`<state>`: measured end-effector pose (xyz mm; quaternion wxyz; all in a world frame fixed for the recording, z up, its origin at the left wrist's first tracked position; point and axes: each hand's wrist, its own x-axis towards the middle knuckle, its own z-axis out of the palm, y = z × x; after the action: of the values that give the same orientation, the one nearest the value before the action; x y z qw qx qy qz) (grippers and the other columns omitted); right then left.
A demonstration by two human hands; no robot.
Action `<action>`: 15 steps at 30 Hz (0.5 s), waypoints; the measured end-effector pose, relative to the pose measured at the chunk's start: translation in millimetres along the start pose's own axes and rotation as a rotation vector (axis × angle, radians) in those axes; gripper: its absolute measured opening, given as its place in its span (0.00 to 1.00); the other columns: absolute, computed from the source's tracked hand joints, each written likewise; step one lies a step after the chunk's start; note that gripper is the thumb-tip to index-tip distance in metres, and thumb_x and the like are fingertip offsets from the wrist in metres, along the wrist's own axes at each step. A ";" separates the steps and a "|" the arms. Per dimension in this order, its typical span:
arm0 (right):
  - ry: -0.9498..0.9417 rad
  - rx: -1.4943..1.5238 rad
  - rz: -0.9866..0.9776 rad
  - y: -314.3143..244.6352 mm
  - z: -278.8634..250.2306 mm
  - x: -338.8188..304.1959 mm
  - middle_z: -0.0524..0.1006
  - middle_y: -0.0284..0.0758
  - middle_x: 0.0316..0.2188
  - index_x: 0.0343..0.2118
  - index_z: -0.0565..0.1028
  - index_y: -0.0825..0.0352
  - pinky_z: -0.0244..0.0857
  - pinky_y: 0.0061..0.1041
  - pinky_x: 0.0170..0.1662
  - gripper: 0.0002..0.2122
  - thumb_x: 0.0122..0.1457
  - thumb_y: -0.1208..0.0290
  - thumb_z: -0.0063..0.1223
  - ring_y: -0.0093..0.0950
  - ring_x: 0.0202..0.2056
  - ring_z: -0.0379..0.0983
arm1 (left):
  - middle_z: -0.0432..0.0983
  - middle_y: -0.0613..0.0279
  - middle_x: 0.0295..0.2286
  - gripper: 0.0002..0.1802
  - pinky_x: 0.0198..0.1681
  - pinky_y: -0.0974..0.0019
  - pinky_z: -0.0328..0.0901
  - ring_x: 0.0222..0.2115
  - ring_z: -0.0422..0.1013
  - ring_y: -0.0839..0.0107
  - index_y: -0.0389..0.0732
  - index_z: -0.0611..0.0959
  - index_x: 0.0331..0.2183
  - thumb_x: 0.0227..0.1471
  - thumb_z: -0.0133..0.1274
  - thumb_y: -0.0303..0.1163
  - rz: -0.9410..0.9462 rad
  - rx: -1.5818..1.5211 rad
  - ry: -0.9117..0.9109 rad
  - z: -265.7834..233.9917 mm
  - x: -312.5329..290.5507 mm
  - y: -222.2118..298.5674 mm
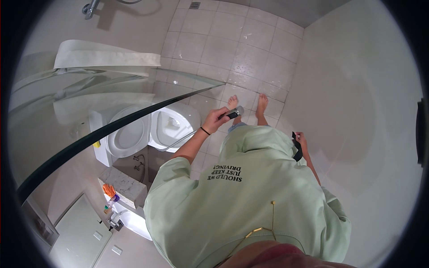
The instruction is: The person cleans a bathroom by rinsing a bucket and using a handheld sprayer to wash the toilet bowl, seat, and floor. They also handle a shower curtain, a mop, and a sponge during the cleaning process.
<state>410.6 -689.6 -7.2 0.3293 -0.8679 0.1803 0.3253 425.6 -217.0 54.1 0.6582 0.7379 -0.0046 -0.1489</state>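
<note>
My left hand [213,120] is wrapped round a handheld sprayer [232,115] with a black and silver body, held in front of my waist. A thin silver hose [178,141] trails from it past the toilet. My right hand [301,139] is closed on a black strap-like thing [297,151] at my right side, beside the wall. Its exact kind is not plain, and part of it lies against my light green top. Below the sprayer, my bare feet [262,103] stand on the tiles.
A glass panel [120,119] with a dark edge crosses at left. Behind it stands a white toilet [172,125] with its lid up. A marble-patterned ledge [123,184] bears an orange cloth [109,190], near a white basin [134,222]. The tiled floor [241,44] has wet spots and a drain [194,5].
</note>
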 end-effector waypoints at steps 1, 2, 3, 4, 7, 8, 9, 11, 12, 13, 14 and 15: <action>0.004 -0.003 -0.003 0.6 1.8 -0.5 0.79 0.43 0.26 0.45 0.68 0.70 0.69 0.31 0.36 0.21 0.64 0.52 0.43 0.33 0.29 0.77 | 0.61 0.68 0.16 0.10 0.19 0.73 0.54 0.16 0.58 0.80 0.36 0.75 0.29 0.52 0.52 0.34 0.021 0.026 0.004 -2.0 -0.5 2.4; 0.002 -0.007 -0.002 1.1 3.0 -0.4 0.79 0.43 0.26 0.45 0.68 0.70 0.69 0.31 0.36 0.21 0.64 0.52 0.43 0.33 0.29 0.77 | 0.61 0.66 0.16 0.11 0.20 0.72 0.54 0.16 0.58 0.79 0.36 0.75 0.29 0.52 0.52 0.34 0.043 0.052 0.007 -3.8 -1.0 4.5; -0.001 -0.013 -0.002 -0.2 2.9 -0.3 0.79 0.43 0.25 0.45 0.68 0.70 0.68 0.31 0.36 0.21 0.64 0.52 0.43 0.33 0.29 0.77 | 0.61 0.64 0.16 0.11 0.20 0.71 0.55 0.16 0.58 0.77 0.36 0.75 0.30 0.52 0.53 0.35 0.059 0.081 0.021 -5.3 -2.0 5.6; -0.004 -0.019 -0.002 -1.6 3.5 -0.5 0.79 0.43 0.25 0.45 0.68 0.70 0.68 0.31 0.35 0.21 0.64 0.52 0.43 0.33 0.29 0.77 | 0.61 0.62 0.16 0.12 0.20 0.70 0.55 0.16 0.58 0.74 0.36 0.75 0.30 0.52 0.53 0.36 0.075 0.110 0.036 -6.8 -2.7 6.4; -0.001 -0.031 -0.045 -4.7 5.2 -2.2 0.79 0.42 0.25 0.44 0.68 0.71 0.68 0.30 0.35 0.22 0.64 0.52 0.43 0.33 0.28 0.77 | 0.61 0.57 0.16 0.14 0.21 0.66 0.55 0.16 0.58 0.68 0.36 0.75 0.31 0.51 0.55 0.38 0.094 0.157 0.136 -4.3 -3.7 8.0; -0.004 -0.030 -0.043 -5.8 6.2 -2.7 0.79 0.42 0.25 0.44 0.68 0.71 0.68 0.30 0.35 0.22 0.64 0.52 0.43 0.33 0.28 0.77 | 0.61 0.56 0.17 0.15 0.21 0.65 0.55 0.17 0.58 0.66 0.36 0.75 0.32 0.51 0.55 0.39 0.095 0.167 0.180 -2.7 -3.9 8.2; -0.007 -0.030 -0.042 -8.1 6.8 -3.1 0.79 0.42 0.24 0.44 0.67 0.71 0.68 0.30 0.34 0.22 0.64 0.52 0.43 0.33 0.28 0.77 | 0.62 0.55 0.17 0.15 0.21 0.65 0.56 0.17 0.58 0.65 0.36 0.76 0.32 0.51 0.55 0.39 0.071 0.182 0.191 -2.6 -4.7 8.2; -0.009 -0.029 -0.050 -12.7 8.5 -4.2 0.78 0.42 0.24 0.44 0.67 0.72 0.68 0.29 0.34 0.22 0.64 0.52 0.43 0.33 0.28 0.77 | 0.63 0.55 0.17 0.15 0.22 0.65 0.56 0.17 0.59 0.63 0.36 0.76 0.33 0.51 0.55 0.39 0.022 0.212 0.214 -3.2 -6.9 7.7; -0.005 -0.029 -0.058 -14.0 9.1 -4.1 0.78 0.42 0.24 0.44 0.67 0.72 0.68 0.29 0.34 0.22 0.64 0.52 0.43 0.32 0.28 0.77 | 0.64 0.54 0.18 0.15 0.22 0.65 0.57 0.18 0.59 0.63 0.36 0.76 0.33 0.51 0.55 0.39 0.017 0.237 0.191 -3.9 -8.3 6.6; -0.002 -0.029 -0.067 -15.4 9.6 -3.8 0.78 0.42 0.24 0.45 0.67 0.72 0.68 0.29 0.34 0.23 0.64 0.52 0.43 0.32 0.27 0.77 | 0.64 0.54 0.19 0.15 0.23 0.65 0.57 0.18 0.60 0.62 0.36 0.76 0.33 0.51 0.55 0.39 0.011 0.262 0.168 -4.2 -10.9 4.0; -0.003 -0.032 -0.065 -16.8 9.9 -3.4 0.78 0.42 0.24 0.45 0.67 0.72 0.68 0.29 0.34 0.23 0.64 0.52 0.43 0.32 0.27 0.77 | 0.65 0.54 0.20 0.15 0.24 0.65 0.58 0.19 0.60 0.61 0.36 0.77 0.34 0.51 0.55 0.39 0.004 0.287 0.145 -4.2 -13.5 1.0; -0.004 -0.036 -0.062 -17.0 10.3 -2.8 0.78 0.42 0.24 0.45 0.67 0.72 0.68 0.29 0.34 0.23 0.64 0.52 0.43 0.32 0.27 0.77 | 0.66 0.53 0.21 0.15 0.25 0.65 0.59 0.20 0.61 0.61 0.35 0.77 0.34 0.51 0.55 0.39 0.017 0.261 0.106 -2.8 -16.0 -4.9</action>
<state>412.9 -670.1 -3.4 0.3238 -0.8782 0.1467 0.3199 410.1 -210.4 53.0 0.5573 0.8239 0.0046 -0.1026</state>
